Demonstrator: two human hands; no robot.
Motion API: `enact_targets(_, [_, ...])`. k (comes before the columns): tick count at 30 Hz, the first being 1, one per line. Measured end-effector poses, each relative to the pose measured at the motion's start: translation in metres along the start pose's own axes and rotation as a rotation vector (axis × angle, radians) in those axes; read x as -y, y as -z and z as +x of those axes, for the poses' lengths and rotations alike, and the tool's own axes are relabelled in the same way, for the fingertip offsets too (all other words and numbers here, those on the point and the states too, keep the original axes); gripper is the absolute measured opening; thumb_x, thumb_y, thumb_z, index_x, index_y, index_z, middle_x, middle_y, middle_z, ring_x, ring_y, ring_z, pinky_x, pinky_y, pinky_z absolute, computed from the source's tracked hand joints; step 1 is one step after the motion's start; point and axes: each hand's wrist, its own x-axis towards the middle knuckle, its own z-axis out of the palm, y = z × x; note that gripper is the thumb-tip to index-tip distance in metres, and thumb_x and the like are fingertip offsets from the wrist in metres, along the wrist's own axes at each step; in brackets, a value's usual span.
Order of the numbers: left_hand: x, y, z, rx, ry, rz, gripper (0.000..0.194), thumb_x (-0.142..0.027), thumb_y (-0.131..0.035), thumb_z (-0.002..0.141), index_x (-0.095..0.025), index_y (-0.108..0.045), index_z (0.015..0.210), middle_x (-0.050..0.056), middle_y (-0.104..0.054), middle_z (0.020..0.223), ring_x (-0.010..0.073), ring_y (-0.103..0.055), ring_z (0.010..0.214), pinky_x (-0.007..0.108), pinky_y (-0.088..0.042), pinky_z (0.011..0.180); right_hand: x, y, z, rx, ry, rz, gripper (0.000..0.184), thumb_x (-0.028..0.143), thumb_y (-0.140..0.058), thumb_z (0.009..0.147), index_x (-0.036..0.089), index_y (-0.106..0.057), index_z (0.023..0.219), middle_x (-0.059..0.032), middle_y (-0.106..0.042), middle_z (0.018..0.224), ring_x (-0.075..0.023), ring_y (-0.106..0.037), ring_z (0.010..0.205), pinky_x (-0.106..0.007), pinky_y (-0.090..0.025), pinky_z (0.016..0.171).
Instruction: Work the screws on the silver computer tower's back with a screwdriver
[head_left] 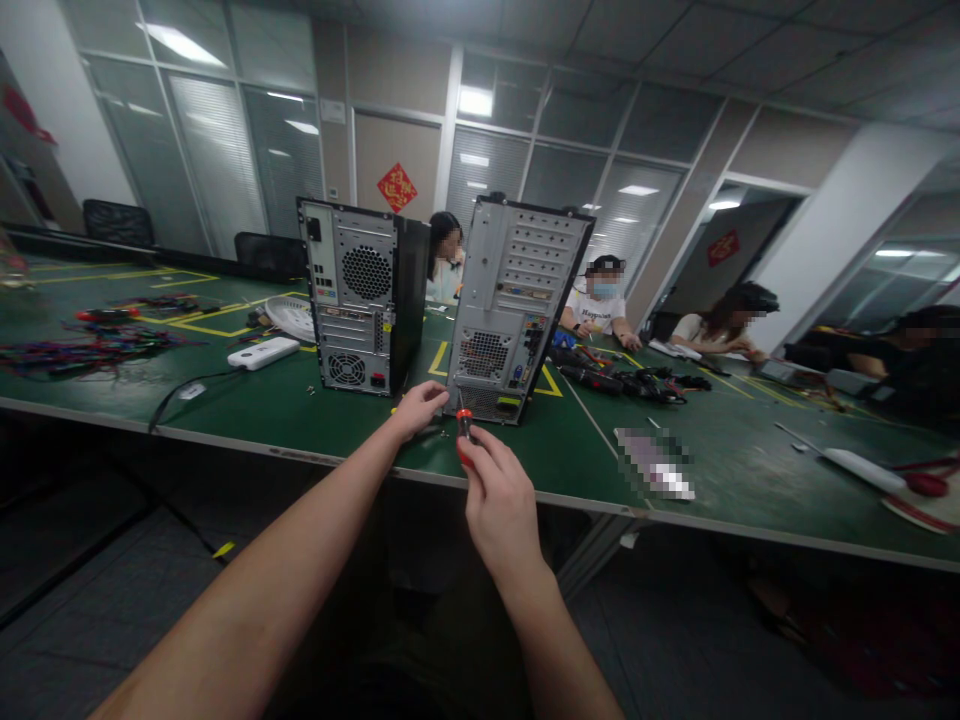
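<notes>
Right hand (501,492) grips screwdriver (464,418); left (418,410) perhaps half-curled.

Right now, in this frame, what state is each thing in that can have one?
Right tower: upright, rear panel facing the person
Left tower: upright, rear panel facing the person
Red-handled screwdriver: in the right hand's grip, shaft toward the right tower's lower left corner
Left hand: fingers bent by that corner; contact unclear
White power strip: lying flat
Colored wires: loosely heaped
</notes>
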Motion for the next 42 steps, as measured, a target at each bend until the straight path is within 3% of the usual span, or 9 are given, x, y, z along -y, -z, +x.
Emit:
enact_targets(4, [-0.0018,-0.0005,-0.0007,-0.001,-0.001,-0.013,0.034,-0.048,-0.074,0.076,-0.018,-0.069,0.092,0.005,-0.071,0.086,0.0194,-0.063,0.082,0.031,-0.051,0.073,0.0004,0.0001,0.0002,0.043,0.037,-0.029,0.046,0.002,-0.043,0.097,0.023,-0.070,0.128,-0.0093,-0.065,0.141,-0.0258,-0.063,0.114,-0.045,-0.056,0.099])
enact_targets(9, [-0.0056,-0.0007,-0.0022,0.000,0.017,0.002,0.034,-0.048,-0.073,0.076,-0.018,-0.068,0.091,0.004,-0.069,0.086,0.0185,-0.061,0.080,0.031,-0.050,0.073,-0.0008,-0.0037,-0.0002,-0.063,-0.057,0.042,0.030,0.010,-0.056,0.097,0.020,-0.069,0.123,-0.0130,-0.068,0.130,-0.0251,-0.065,0.119,-0.041,-0.055,0.105])
enact_targets(16, [-0.0076,-0.0002,-0.0037,0.012,0.010,0.006,0.035,-0.049,-0.073,0.077,-0.018,-0.069,0.092,0.004,-0.068,0.085,0.0181,-0.060,0.081,0.029,-0.049,0.072,-0.0007,-0.0051,-0.0002,-0.129,-0.140,0.105,0.018,0.020,-0.065,0.096,0.020,-0.069,0.113,-0.0112,-0.071,0.113,-0.0227,-0.071,0.098,-0.033,-0.062,0.083])
enact_targets(21, [-0.0059,-0.0002,-0.0029,0.003,0.004,0.006,0.034,-0.048,-0.073,0.077,-0.018,-0.069,0.092,0.004,-0.069,0.084,0.0183,-0.061,0.080,0.028,-0.049,0.069,-0.0010,-0.0043,-0.0009,-0.090,-0.068,0.067,0.034,0.011,-0.052,0.098,0.020,-0.071,0.125,-0.0134,-0.068,0.133,-0.0240,-0.068,0.121,-0.038,-0.057,0.104])
enact_targets(27, [-0.0034,-0.0004,-0.0014,-0.011,0.002,0.010,0.034,-0.048,-0.074,0.076,-0.018,-0.070,0.093,0.004,-0.070,0.085,0.0188,-0.062,0.081,0.029,-0.050,0.070,-0.0032,-0.0043,-0.0026,-0.005,0.023,0.012,0.051,0.002,-0.043,0.097,0.025,-0.068,0.135,-0.0101,-0.064,0.143,-0.0248,-0.063,0.128,-0.046,-0.054,0.110])
enact_targets(31, [-0.0035,-0.0004,-0.0015,-0.010,0.000,0.016,0.035,-0.049,-0.074,0.076,-0.018,-0.070,0.093,0.005,-0.070,0.086,0.0186,-0.062,0.080,0.030,-0.051,0.072,-0.0011,-0.0032,-0.0017,-0.013,0.017,0.023,0.052,0.003,-0.043,0.097,0.023,-0.066,0.139,-0.0105,-0.063,0.145,-0.0244,-0.061,0.131,-0.045,-0.053,0.111])
enact_targets(35, [-0.0040,-0.0004,-0.0019,-0.003,0.002,0.004,0.035,-0.049,-0.074,0.077,-0.018,-0.070,0.092,0.004,-0.070,0.085,0.0177,-0.062,0.079,0.029,-0.050,0.070,0.0010,-0.0036,-0.0010,-0.075,-0.042,0.069,0.041,0.009,-0.047,0.100,0.019,-0.067,0.134,-0.0137,-0.066,0.140,-0.0235,-0.063,0.130,-0.042,-0.053,0.112])
enact_targets(42, [-0.0044,-0.0005,-0.0022,-0.008,-0.001,0.013,0.036,-0.050,-0.074,0.076,-0.018,-0.070,0.090,0.003,-0.069,0.083,0.0178,-0.061,0.079,0.027,-0.049,0.067,-0.0012,-0.0081,-0.0015,-0.186,-0.168,0.140,0.023,0.021,-0.064,0.096,0.018,-0.069,0.119,-0.0138,-0.072,0.117,-0.0224,-0.074,0.095,-0.033,-0.065,0.078])
